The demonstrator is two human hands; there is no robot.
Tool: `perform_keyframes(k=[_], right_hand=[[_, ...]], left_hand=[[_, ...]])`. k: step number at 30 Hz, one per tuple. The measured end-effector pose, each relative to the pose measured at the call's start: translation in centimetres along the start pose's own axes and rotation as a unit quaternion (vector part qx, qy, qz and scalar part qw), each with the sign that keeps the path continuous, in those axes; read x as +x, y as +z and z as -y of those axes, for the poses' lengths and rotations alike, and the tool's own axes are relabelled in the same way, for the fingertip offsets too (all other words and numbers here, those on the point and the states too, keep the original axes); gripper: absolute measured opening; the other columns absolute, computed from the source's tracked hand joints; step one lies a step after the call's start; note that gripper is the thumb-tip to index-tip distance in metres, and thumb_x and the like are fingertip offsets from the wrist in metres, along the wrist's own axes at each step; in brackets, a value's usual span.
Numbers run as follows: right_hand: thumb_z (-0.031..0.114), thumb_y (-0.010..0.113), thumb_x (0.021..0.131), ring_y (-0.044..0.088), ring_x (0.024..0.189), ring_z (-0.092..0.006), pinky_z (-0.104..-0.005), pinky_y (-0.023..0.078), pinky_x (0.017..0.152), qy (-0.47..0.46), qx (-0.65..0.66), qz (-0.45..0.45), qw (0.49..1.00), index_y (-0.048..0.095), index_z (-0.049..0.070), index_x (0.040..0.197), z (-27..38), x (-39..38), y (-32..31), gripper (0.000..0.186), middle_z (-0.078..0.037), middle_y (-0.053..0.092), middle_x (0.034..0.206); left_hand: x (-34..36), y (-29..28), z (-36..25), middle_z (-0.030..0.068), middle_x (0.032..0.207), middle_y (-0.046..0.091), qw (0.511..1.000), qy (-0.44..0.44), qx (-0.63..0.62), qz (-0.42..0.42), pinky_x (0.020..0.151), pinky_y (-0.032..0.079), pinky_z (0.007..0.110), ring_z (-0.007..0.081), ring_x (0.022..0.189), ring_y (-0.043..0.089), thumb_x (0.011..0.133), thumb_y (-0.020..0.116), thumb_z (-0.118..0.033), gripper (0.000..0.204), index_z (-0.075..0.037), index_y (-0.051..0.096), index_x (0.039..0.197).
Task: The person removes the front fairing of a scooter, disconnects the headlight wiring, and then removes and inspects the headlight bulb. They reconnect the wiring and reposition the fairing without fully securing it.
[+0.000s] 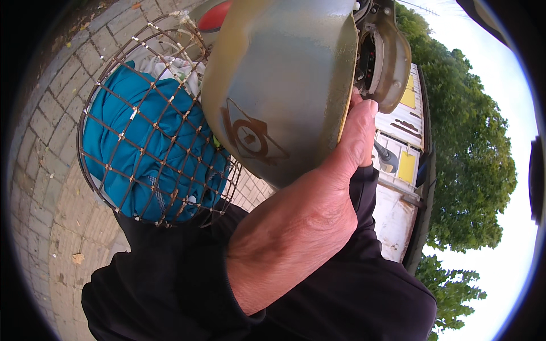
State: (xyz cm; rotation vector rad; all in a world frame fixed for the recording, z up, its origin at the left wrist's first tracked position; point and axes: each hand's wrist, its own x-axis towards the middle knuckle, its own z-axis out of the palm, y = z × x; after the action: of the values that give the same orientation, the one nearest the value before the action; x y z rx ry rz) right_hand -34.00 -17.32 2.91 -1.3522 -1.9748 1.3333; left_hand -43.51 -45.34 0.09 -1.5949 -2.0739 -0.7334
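My left hand (318,210) reaches up from the lower left, the back of it toward me. Its thumb lies along the edge of a worn, grey-beige plastic shell (278,74), which looks like a scooter's body panel. The fingers are closed near that edge, and what they pinch is hidden. Just above the fingertips a rounded housing (392,62) has a dark open cavity with small parts inside. Only a sliver of my right hand (365,159) and its black sleeve (364,193) shows behind the left hand; its fingers are hidden.
A rusty wire basket (136,108) with teal cloth (114,136) inside stands against the shell's left side. A red lens (214,16) shows at the top. Brick paving (68,238) lies on the left; a white-and-yellow structure (395,210) and trees (466,153) are on the right.
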Motion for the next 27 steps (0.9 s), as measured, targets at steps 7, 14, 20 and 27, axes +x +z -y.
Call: perform_keyframes(k=[7,14,20,27], right_hand=[[0.024,0.070,0.107,0.053,0.048,-0.0063,-0.0232,0.040,0.042,-0.251,-0.196,-0.096,0.943,0.074,-0.006,0.116,0.7,-3.3,1.9,0.032,-0.004,0.064,0.065],[0.020,0.068,0.106,0.053,0.044,-0.0091,-0.0252,0.040,0.040,-0.110,-0.219,0.106,0.964,0.041,-0.014,0.154,2.1,-2.5,5.3,0.064,-0.004,0.062,0.062],[0.007,0.069,0.103,0.050,0.049,-0.0049,-0.0241,0.039,0.044,-0.132,-0.277,0.144,0.941,0.045,0.004,0.159,1.8,-1.8,5.1,0.061,0.002,0.060,0.065],[0.001,0.073,0.100,0.045,0.058,-0.0025,-0.0198,0.042,0.057,-0.250,-0.292,0.157,0.910,0.034,0.010,0.169,-1.8,-0.3,3.6,0.081,0.006,0.054,0.067]], left_hand=[[-0.2,0.3,0.3,0.0132,0.078,0.071,1.000,0.015,-0.010,-0.001,0.133,0.028,0.057,0.0331,0.100,0.072,0.086,0.062,-0.023,0.034,0.006,0.081,0.086],[-0.6,0.2,1.0,0.0179,0.087,0.075,0.999,0.035,-0.026,-0.016,0.132,0.030,0.056,0.0374,0.110,0.071,0.090,0.059,-0.027,0.042,0.009,0.081,0.093],[-0.3,0.1,0.9,0.0229,0.098,0.078,0.999,0.005,-0.005,-0.045,0.130,0.034,0.055,0.0403,0.116,0.070,0.092,0.057,-0.028,0.047,0.012,0.079,0.104],[-1.6,0.7,0.9,0.0224,0.099,0.078,0.994,-0.034,-0.057,-0.082,0.129,0.034,0.055,0.0410,0.121,0.069,0.098,0.057,-0.038,0.054,0.010,0.080,0.104]])
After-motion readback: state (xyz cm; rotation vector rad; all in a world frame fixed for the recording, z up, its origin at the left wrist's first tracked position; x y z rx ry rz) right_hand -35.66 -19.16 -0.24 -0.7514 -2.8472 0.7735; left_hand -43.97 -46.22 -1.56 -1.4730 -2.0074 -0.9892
